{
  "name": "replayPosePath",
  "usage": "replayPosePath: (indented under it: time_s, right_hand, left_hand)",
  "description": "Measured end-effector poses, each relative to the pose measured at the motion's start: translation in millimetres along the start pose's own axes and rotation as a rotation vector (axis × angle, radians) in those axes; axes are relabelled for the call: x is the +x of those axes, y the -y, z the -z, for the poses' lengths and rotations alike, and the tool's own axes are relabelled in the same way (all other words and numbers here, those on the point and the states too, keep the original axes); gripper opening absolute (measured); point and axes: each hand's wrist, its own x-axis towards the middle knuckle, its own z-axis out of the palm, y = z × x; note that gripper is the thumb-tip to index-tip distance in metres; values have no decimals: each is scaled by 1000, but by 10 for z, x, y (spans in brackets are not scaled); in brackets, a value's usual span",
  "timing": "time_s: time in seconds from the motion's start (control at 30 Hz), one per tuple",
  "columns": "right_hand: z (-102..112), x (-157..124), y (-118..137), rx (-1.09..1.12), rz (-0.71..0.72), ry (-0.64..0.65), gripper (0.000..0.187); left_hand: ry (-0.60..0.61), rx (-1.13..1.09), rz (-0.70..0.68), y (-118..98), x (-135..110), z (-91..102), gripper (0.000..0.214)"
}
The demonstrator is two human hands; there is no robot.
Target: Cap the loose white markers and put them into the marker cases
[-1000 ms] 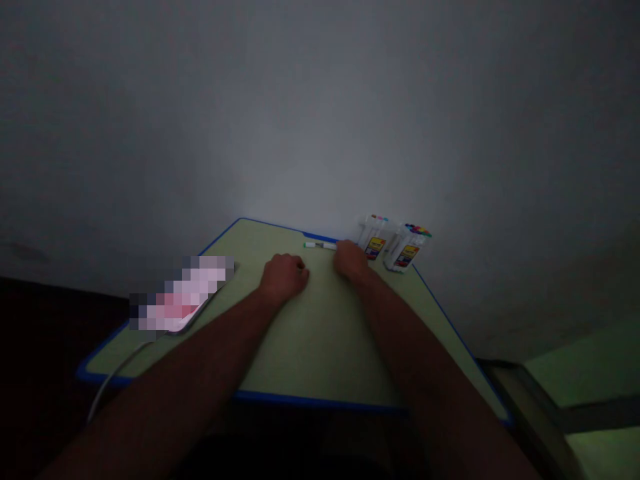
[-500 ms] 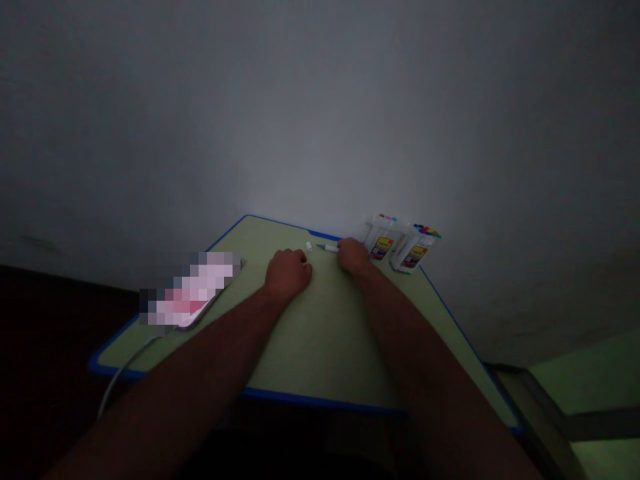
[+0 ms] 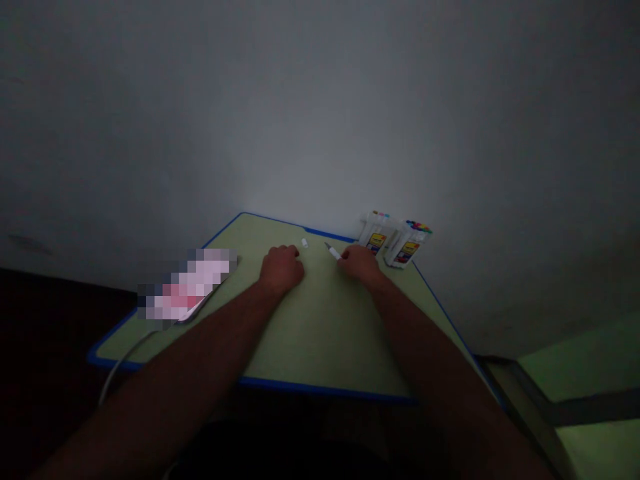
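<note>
On a pale green desk with a blue rim (image 3: 280,385), my right hand (image 3: 359,262) is closed round a white marker (image 3: 332,251) whose uncapped tip points up and to the left. My left hand (image 3: 280,268) rests on the desk as a loose fist; I cannot see anything in it. A small white cap (image 3: 304,243) lies on the desk just beyond my left hand's knuckles, between the two hands. Two clear packs of coloured markers (image 3: 396,241) stand at the desk's far right corner against the wall, close to my right hand.
A phone with a blurred screen (image 3: 186,290) lies at the left of the desk, a white cable (image 3: 127,353) running from it off the front left edge. A grey wall stands right behind the desk. Another green surface (image 3: 590,363) shows at the lower right.
The marker lay capped between my hands; now its cap is off and lies on the desk. My right hand has drawn the marker back to the right and tilted it.
</note>
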Motion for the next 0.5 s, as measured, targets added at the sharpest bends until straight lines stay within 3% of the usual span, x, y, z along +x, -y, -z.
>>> replayPosePath:
  time_s: [0.13,0.27,0.5]
  right_hand:
    - [101,-179,-195,361,-35,3,17]
    - [69,-307,-342,722,-25,57,17]
    - [-79,-251,-428,1062,-55,151,18]
  left_hand:
    - [10,-9,2,12,10,12,38]
    - [55,-42,26,26,38,23,38]
    - [104,-16,13,-4,97,90,42]
